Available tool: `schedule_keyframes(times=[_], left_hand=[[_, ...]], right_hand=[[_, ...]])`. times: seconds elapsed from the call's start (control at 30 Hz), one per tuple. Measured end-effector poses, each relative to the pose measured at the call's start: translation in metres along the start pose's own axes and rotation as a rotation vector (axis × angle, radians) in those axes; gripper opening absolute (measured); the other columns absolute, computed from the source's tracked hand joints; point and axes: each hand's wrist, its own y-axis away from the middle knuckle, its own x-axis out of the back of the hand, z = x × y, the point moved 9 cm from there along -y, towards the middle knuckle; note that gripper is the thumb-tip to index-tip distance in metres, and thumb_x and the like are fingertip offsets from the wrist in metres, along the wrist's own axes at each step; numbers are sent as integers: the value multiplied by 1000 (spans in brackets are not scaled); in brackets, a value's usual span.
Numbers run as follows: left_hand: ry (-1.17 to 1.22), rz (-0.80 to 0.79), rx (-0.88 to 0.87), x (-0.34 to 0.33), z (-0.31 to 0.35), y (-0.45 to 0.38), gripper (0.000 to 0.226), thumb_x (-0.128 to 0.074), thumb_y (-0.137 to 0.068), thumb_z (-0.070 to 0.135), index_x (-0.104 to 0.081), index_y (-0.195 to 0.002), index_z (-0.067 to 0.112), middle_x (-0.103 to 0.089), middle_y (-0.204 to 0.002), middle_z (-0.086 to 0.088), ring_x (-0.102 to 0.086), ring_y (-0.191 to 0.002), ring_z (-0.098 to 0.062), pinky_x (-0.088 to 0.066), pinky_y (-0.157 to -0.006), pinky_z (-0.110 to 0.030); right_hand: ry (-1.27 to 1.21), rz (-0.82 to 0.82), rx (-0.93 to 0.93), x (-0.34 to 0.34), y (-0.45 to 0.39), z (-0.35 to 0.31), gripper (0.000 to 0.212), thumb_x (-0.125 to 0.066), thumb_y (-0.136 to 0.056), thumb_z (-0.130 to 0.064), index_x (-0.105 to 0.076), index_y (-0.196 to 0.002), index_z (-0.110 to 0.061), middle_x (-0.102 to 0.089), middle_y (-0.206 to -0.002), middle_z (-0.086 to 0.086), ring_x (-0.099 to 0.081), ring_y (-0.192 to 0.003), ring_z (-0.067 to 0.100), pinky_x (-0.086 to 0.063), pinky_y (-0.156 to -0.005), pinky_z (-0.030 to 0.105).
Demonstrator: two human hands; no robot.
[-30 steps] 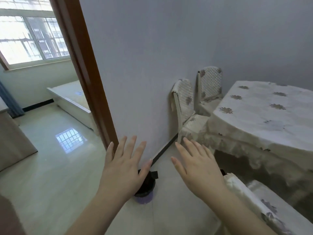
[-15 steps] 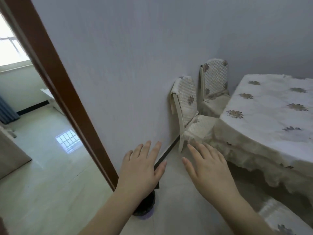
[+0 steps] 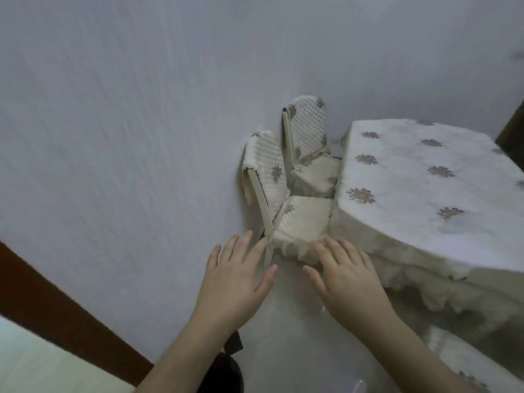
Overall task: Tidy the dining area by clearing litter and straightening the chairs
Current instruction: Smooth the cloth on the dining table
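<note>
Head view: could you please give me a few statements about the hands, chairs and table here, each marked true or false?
1. Both hands are open and hold nothing. True: the left hand and right hand are spread and empty.
2. Two chairs stand by the wall. True: the near chair and far chair.
3. The table is bare wood. False: a flowered cloth covers the table.
4. The left hand grips the near chair's back. False: it grips nothing.
5. Litter lies on the table. False: none shows there.

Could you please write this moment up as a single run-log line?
phase: reaching for near chair | left hand: open, empty | right hand: open, empty | table: no litter visible
</note>
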Motion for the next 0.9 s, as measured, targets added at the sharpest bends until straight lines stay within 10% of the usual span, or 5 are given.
schedule_keyframes(times=[0.6, 0.9], left_hand=[[52, -149, -609, -124, 202, -244, 60, -19, -92, 63, -31, -146, 37, -29, -155, 3, -23, -144, -22, -18, -115, -42], [62, -198, -802, -183, 326, -317, 61, -22, -92, 58, -37, -145, 32, -37, -152, -1, -32, -141, -24, -26, -113, -46]], right_hand=[[37, -7, -531, -23, -91, 256, 84, 1, -81, -63, -29, -148, -24, -32, -153, 4, -24, -142, 25, -15, -115, 39], [74, 16, -721, -29, -96, 375, 61, -32, -89, -54, -59, -128, -15, -63, -125, 13, -58, -115, 33, -47, -95, 48]])
